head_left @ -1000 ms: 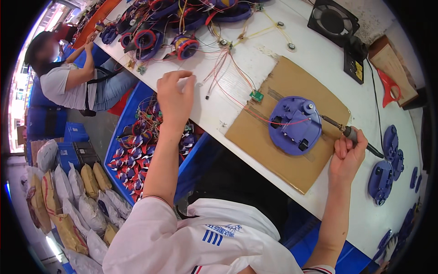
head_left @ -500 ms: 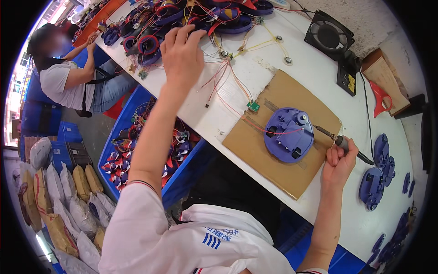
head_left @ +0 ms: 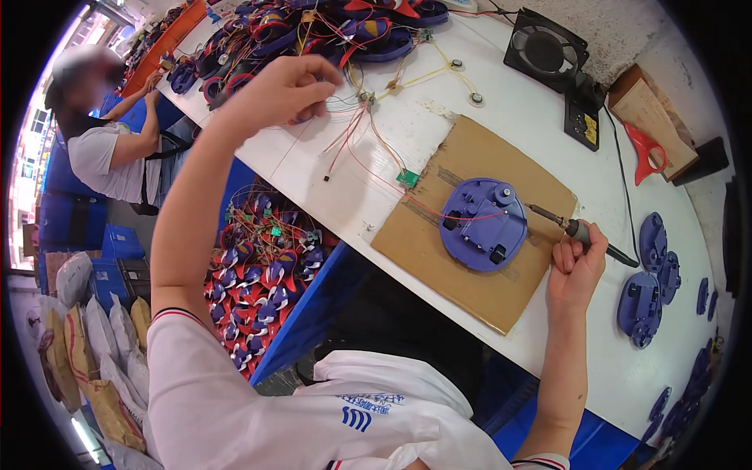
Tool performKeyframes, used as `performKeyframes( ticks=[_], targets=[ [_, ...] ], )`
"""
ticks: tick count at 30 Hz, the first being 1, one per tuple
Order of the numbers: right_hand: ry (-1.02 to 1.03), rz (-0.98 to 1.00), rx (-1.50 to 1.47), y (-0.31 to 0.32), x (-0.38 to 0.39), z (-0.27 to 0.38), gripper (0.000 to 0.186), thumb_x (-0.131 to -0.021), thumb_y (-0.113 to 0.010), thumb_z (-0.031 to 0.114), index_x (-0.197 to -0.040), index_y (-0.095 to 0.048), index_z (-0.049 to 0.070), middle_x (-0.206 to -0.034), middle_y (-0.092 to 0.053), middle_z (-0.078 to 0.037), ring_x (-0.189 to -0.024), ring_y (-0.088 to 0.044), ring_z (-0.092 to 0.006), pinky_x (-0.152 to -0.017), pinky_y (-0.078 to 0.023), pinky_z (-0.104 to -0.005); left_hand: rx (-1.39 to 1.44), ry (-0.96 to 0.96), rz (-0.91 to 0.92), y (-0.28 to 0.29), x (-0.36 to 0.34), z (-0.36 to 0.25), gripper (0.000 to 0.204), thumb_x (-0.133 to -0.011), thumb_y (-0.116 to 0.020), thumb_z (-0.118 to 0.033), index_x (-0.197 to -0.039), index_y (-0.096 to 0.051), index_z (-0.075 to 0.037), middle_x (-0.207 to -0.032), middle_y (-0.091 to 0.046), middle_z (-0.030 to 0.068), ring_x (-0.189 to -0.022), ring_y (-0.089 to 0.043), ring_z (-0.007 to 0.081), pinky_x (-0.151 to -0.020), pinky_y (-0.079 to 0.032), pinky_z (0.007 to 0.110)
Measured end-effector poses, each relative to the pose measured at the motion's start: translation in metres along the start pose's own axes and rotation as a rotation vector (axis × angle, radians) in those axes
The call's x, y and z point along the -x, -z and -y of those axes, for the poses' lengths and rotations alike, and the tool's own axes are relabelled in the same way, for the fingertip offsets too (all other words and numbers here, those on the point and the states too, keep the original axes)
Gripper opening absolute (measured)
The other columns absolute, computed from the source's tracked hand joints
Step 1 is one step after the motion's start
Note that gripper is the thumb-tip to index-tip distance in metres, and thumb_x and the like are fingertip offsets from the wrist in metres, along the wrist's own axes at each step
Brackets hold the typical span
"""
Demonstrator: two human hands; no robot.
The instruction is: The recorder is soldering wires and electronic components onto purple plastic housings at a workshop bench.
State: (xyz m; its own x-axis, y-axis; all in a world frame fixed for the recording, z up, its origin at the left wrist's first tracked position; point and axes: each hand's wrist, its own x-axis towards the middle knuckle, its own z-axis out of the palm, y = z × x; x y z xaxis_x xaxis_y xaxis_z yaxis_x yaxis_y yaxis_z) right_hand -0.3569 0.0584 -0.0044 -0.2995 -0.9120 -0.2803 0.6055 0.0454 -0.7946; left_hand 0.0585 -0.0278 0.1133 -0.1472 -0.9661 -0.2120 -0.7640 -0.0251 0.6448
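My right hand (head_left: 578, 262) grips a soldering iron (head_left: 578, 229). The iron's tip points left and ends just off the edge of a purple oval plastic base (head_left: 482, 225). That base lies on a sheet of brown cardboard (head_left: 415, 235), with a red wire running across it toward a small green circuit board (head_left: 407, 178) at the cardboard's left edge. My left hand (head_left: 301, 88) is raised over the table beside the heap of purple and red toy parts (head_left: 368, 31). Its fingers are bent and apart, with nothing visible in them. Below it, thin wires spread out from a cluster (head_left: 366, 99).
A black fan (head_left: 546, 47) and an iron stand (head_left: 582, 121) are at the back right, near red-handled scissors (head_left: 646, 153). More purple bases (head_left: 638, 309) lie to the right. A blue bin (head_left: 301, 313) of parts stands below the table's edge. A person (head_left: 110, 149) sits at far left.
My left hand has drawn back from the heap and turned, its elbow swinging out left. My right hand still holds the soldering iron near the base. The whole view has shifted slightly.
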Motion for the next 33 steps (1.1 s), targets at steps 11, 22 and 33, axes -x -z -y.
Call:
performKeyframes(
  ticks=[11, 22, 33],
  targets=[
    [0.013, 0.007, -0.076, 0.002, -0.001, 0.008, 0.024, -0.097, -0.053, 0.023, -0.092, -0.057, 0.000, -0.063, -0.040, 0.002, -0.046, -0.028, -0.0065, -0.043, -0.022, -0.0236, 0.330, -0.452, -0.445, -0.037, 0.019, -0.023, 0.017, -0.094, -0.066, -0.016, -0.101, -0.072, -0.001, -0.080, -0.066, -0.0033, -0.072, -0.053, 0.0032, -0.064, -0.041, 0.019],
    [0.006, 0.071, -0.007, -0.005, 0.010, 0.009, 0.023, -0.096, -0.054, 0.022, -0.088, -0.059, 0.001, -0.062, -0.041, 0.002, -0.046, -0.029, -0.0068, -0.043, -0.023, -0.0234, 1.053, -0.906, 0.035, -0.011, 0.033, -0.116, 0.041, -0.092, -0.060, -0.029, -0.120, -0.056, 0.001, -0.093, -0.066, 0.0115, -0.084, -0.066, 0.0171, -0.076, -0.054, 0.025],
    [0.033, 0.287, 0.139, -0.015, 0.036, -0.007, 0.020, -0.095, -0.058, 0.020, -0.087, -0.058, 0.001, -0.063, -0.042, 0.003, -0.048, -0.029, -0.0034, -0.043, -0.025, -0.0196, 0.963, -0.110, -0.022, -0.191, 0.092, -0.049, 0.029, -0.104, -0.038, -0.018, -0.121, -0.051, 0.002, -0.075, -0.049, -0.0003, -0.068, -0.045, 0.0055, -0.060, -0.036, 0.020]
  ],
)
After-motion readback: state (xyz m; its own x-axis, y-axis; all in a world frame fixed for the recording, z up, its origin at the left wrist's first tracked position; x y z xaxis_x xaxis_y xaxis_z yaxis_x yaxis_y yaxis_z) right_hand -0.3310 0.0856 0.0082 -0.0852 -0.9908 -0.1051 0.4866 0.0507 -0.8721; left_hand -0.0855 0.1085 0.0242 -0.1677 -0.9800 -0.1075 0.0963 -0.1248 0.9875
